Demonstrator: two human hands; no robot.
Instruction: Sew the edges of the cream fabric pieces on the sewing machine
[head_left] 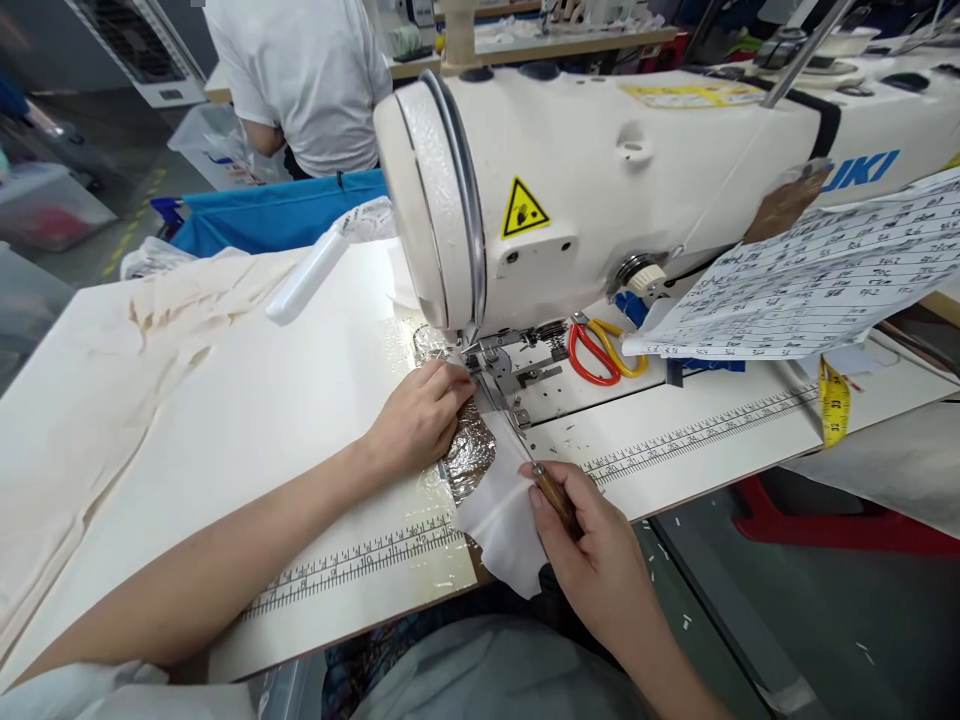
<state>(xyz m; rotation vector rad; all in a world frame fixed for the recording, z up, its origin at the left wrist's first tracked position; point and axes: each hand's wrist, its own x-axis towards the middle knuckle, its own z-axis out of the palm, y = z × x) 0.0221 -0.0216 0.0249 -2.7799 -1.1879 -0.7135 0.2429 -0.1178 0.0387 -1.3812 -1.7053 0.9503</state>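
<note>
My right hand is wrapped round the wooden handle of an awl, whose thin metal shaft points up toward the needle area. A small white fabric piece runs from the presser foot of the sewing machine down past the table's front edge. The awl's shaft lies along this cloth, and my right fingers are at its edge. Close beside the presser foot, my left hand is closed, fingertips pinching the fabric's upper left edge. The exact grip there is partly hidden.
Red and yellow-handled scissors lie behind the needle plate. Handwritten paper hangs over the machine's right side, near a yellow tape measure. Pale cloth covers the table's left. Beyond the blue cloth bin stands a person.
</note>
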